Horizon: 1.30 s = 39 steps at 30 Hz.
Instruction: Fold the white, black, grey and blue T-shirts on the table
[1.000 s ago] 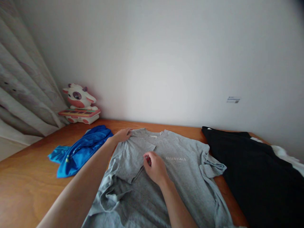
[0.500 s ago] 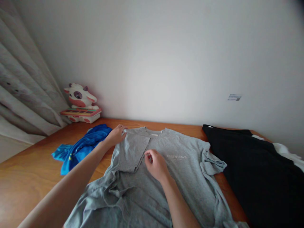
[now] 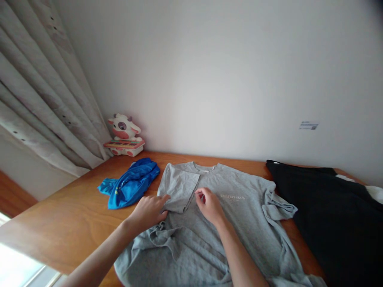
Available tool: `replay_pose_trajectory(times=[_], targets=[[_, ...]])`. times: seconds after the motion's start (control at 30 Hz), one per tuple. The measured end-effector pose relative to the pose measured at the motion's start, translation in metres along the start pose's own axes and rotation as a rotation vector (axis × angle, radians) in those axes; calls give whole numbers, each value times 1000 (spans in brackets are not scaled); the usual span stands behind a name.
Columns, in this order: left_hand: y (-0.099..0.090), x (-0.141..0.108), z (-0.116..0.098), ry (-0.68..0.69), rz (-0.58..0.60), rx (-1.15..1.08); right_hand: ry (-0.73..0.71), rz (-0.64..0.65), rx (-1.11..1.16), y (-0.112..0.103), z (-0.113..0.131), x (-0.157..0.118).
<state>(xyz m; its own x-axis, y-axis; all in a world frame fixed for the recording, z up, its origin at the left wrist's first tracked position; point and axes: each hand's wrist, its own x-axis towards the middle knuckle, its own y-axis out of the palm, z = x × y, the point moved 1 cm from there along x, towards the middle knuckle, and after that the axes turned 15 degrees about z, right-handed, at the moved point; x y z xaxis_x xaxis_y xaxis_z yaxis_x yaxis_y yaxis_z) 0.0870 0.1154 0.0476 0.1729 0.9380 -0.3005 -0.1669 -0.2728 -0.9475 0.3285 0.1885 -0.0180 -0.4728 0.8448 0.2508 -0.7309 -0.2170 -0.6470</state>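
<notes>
A grey T-shirt (image 3: 236,223) with "ESSENTIALS" lettering lies front up on the wooden table, collar toward the wall. Its left-hand sleeve is folded inward over the chest, while the right-hand sleeve sticks outward, bunched. My left hand (image 3: 149,210) rests on the shirt's left edge, just below the folded sleeve, fingers stretched and thumb apart. At that sleeve's hem, my right hand (image 3: 210,205) has curled fingers, thumb and index finger pinched at the cloth edge. Below my left hand, the shirt's lower part is rumpled in loose folds.
A crumpled blue garment (image 3: 133,183) lies left of the shirt on the wooden table (image 3: 72,211). Behind it stands a cow-shaped toy keyboard (image 3: 124,135), beside a curtain (image 3: 60,99). Black clothing (image 3: 326,207) covers the right side, with white cloth (image 3: 375,194) behind it. A wall rises at the back.
My left hand has moved from the shirt's shoulder down along its left edge toward me. My right hand stays at the sleeve hem. The camera view has turned left.
</notes>
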Motion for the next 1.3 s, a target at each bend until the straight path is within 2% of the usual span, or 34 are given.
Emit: replay_pose_trajectory(times=[0.1, 0.2, 0.27, 0.43, 0.53, 0.6, 0.73, 0.77, 0.83, 0.97, 1.1, 1.17, 1.3], targets=[[-7, -2, -6, -7, -61, 81, -7, -18, 3, -1, -1, -5], [-14, -10, -4, -131, -165, 104, 7, -6, -5, -2, 0, -9], [-14, -15, -2, -197, -190, 99, 15, 5, -11, -2, 1, -10], [-2, -18, 3, -219, -50, 54, 7, -1, -23, 0, 1, -10], [4, -18, 11, -228, -62, 49, -20, -19, -68, 2, 2, -11], [4, -18, 15, -127, -118, 122, -54, -9, -95, 5, 3, -11], [-2, -17, 15, 303, -149, 320, -83, 22, -82, 9, 5, -11], [-4, -16, 15, 369, -154, 339, -81, 20, -76, 10, 5, -11], [-5, -13, 14, 401, -170, 334, -80, 10, -65, 10, 4, -10], [-6, -14, 12, 365, -170, 161, -77, 18, -41, 8, 3, -11], [-11, -22, 10, 397, -138, -303, -59, 28, -23, 7, 7, -12], [-12, -22, 11, 395, -107, -455, -65, 40, -18, 7, 10, -12], [-4, -5, 25, 299, -179, -416, -91, 66, -3, 9, 16, -13]])
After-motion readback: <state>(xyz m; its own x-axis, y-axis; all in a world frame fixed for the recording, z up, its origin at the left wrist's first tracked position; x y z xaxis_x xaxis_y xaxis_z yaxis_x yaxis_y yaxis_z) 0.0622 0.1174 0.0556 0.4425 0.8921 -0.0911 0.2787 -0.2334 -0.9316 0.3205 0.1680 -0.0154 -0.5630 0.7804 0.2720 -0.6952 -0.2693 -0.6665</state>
